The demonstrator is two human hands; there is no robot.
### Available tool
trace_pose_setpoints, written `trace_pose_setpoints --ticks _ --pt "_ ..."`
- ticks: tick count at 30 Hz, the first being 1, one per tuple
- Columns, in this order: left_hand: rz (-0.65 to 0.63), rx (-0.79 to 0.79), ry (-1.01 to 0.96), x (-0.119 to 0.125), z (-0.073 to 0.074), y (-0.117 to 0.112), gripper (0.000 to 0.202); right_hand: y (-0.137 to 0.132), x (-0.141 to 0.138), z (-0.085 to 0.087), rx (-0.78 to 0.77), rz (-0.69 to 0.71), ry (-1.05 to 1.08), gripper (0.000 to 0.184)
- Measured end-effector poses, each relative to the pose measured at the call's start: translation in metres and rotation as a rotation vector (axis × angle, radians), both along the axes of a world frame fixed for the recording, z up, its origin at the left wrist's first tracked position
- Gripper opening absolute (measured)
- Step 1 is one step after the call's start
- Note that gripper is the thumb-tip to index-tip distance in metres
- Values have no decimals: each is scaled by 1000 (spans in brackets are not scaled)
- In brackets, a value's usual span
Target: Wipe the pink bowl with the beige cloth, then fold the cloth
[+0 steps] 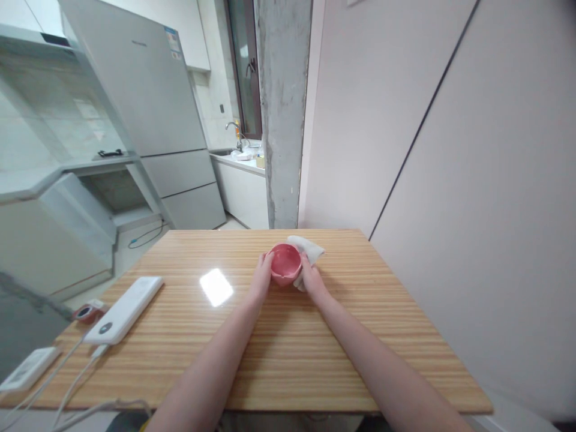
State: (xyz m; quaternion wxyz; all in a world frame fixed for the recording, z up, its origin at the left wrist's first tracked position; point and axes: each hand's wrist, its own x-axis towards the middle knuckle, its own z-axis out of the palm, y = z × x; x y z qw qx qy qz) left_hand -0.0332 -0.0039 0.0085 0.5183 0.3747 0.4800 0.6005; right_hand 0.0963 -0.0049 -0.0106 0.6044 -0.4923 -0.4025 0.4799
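A small pink bowl (285, 263) is held between both hands over the far middle of the wooden table (279, 336). My left hand (261, 277) grips its left side, fingers closed on the rim. My right hand (309, 277) presses a white cloth (307, 248) against the bowl's right side; the cloth sticks out behind the bowl and below my fingers. The bowl's opening is tilted toward me and looks empty.
A white power bank (124, 309) with cables lies at the table's left, a small red-rimmed gadget (84, 312) beside it and a white device (27, 369) at the left corner. A wall runs along the right. Behind stand a fridge (148, 102), a concrete pillar (283, 108) and a sink counter.
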Motion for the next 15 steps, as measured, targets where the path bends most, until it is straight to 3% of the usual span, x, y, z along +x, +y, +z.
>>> trace_pose_setpoints --ticks 3,10,15 --pt "80 7 21 2 0 -2 38 2 -8 -7 -9 -16 97 44" --pt "-217 -256 48 -1 9 -7 51 14 13 -4 -85 -40 130 38" --pt "-141 -118 -78 -3 10 -4 44 7 1 4 -198 85 403 30"
